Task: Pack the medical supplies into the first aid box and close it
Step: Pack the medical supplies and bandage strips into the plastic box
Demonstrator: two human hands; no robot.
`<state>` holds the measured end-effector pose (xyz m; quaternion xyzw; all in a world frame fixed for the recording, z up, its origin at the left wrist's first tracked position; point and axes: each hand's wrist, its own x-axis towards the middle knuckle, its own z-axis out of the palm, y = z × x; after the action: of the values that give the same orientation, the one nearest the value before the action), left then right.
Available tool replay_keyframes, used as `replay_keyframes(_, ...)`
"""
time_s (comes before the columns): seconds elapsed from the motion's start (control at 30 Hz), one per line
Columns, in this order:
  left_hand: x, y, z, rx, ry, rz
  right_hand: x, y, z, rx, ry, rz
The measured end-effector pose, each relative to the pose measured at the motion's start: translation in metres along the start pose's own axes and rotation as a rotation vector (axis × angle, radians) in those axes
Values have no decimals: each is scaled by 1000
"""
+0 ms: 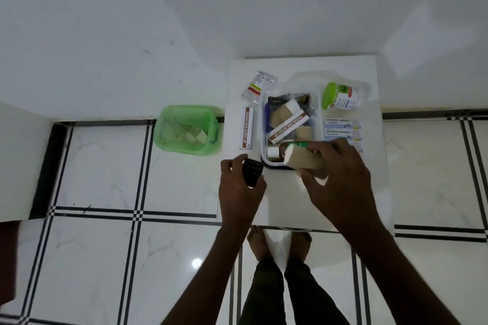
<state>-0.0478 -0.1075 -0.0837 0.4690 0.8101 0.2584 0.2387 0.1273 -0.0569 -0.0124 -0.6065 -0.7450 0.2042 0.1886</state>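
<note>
The clear first aid box (264, 124) stands open on a small white table (287, 203), with its see-through lid (303, 80) behind it. Inside lie an ointment carton (289, 126), beige bandage rolls, a blue pen and a small bottle (273, 151). My right hand (340, 174) grips a beige bandage roll (303, 159) over the box's near edge. My left hand (241, 187) holds a small black object (252, 173) just left of the box. Beside the box lie a second ointment carton (246, 128), a sachet (257, 86), a green-capped jar (340, 96) and antiseptic bandage packs (340, 128).
A green bin (187, 129) with a plastic liner stands on the tiled floor left of the table. White walls rise behind the table. My bare feet (280, 245) are under the table's near edge.
</note>
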Motion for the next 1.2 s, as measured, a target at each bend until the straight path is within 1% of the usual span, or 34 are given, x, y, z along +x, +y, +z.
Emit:
replay_keyframes(0.1,6,14,-17,-131,72,15,31,-4,16,7,18,-56)
replay_keyframes(0.23,16,26,-35,-235,148,85,65,-6,39,-91,-110,12)
replay_keyframes(0.33,30,30,-41,-290,145,128,74,-6,48,-136,-210,-12)
replay_keyframes(0.47,63,43,-42,-334,109,210,76,-2,51,-135,-251,-55)
replay_keyframes(0.57,88,59,-36,-233,150,337,78,-1,56,-147,-320,-57)
replay_keyframes(0.67,113,76,-30,-149,134,391,79,0,56,-131,-353,-70)
replay_keyframes(0.83,141,99,-14,-14,68,429,76,7,56,-80,-184,-148)
replay_keyframes(0.93,148,104,-5,119,58,460,73,10,58,-113,-168,-222)
replay_keyframes(1.07,149,108,0,376,51,505,74,13,47,-86,-40,-143)
replay_keyframes(1.13,150,111,-3,514,18,527,72,15,46,-135,8,-117)
replay_keyframes(1.2,154,112,-4,614,-1,601,70,16,45,-197,16,-121)
